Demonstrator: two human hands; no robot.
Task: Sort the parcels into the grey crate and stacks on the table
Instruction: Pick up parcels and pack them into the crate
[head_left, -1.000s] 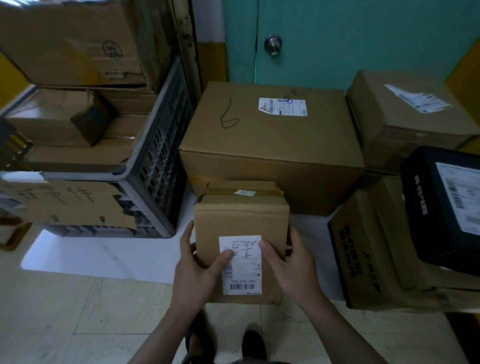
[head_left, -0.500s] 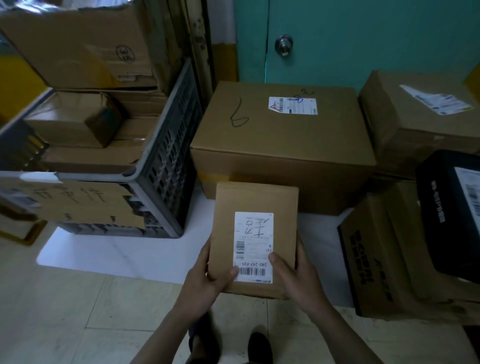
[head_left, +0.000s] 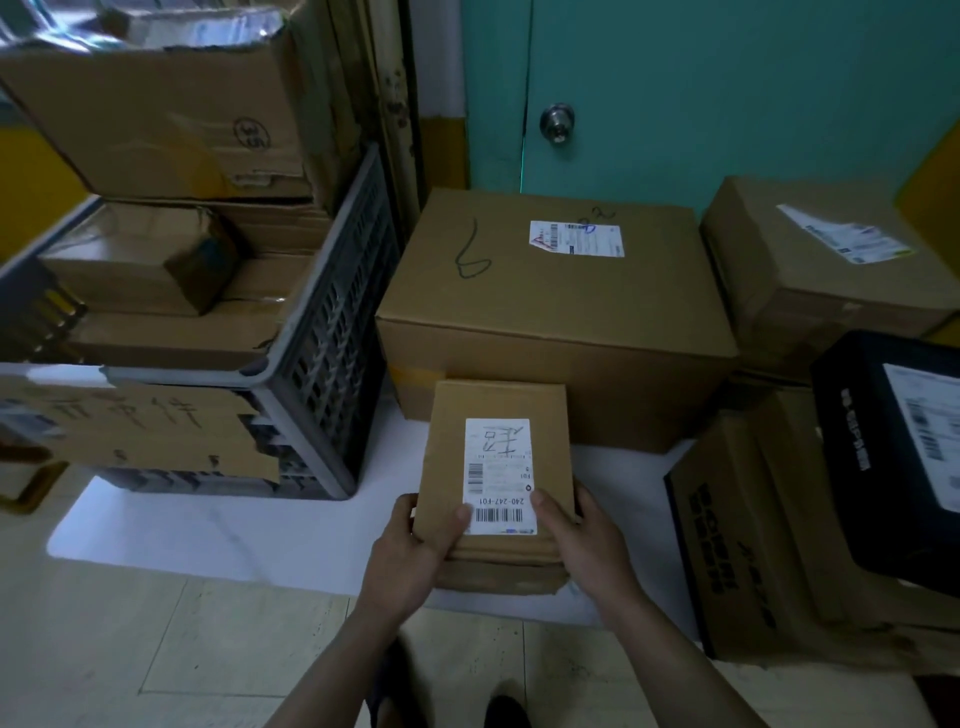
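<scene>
A small brown parcel (head_left: 498, 405) with a white barcode label faces up in front of me. My left hand (head_left: 410, 551) grips its near left corner, thumb on the label. My right hand (head_left: 582, 540) grips its near right corner, thumb beside the barcode. A second small box (head_left: 498, 574) shows under the parcel's near edge. The grey crate (head_left: 332, 332) stands at the left on the white table (head_left: 218, 525), filled with several brown boxes. A large brown box (head_left: 550, 322) marked "6" sits just behind the held parcel.
A tall open carton (head_left: 156, 119) leans on the crate's load. At the right stand a brown box (head_left: 810, 270), a black parcel (head_left: 893, 441) and a printed carton (head_left: 748, 530). A teal door (head_left: 675, 93) is behind. A cardboard sign (head_left: 135, 426) hangs on the crate's front.
The parcel has tipped from standing upright to label-up and flatter. My thumbs slid down to its near corners. The view shifted slightly left and closer.
</scene>
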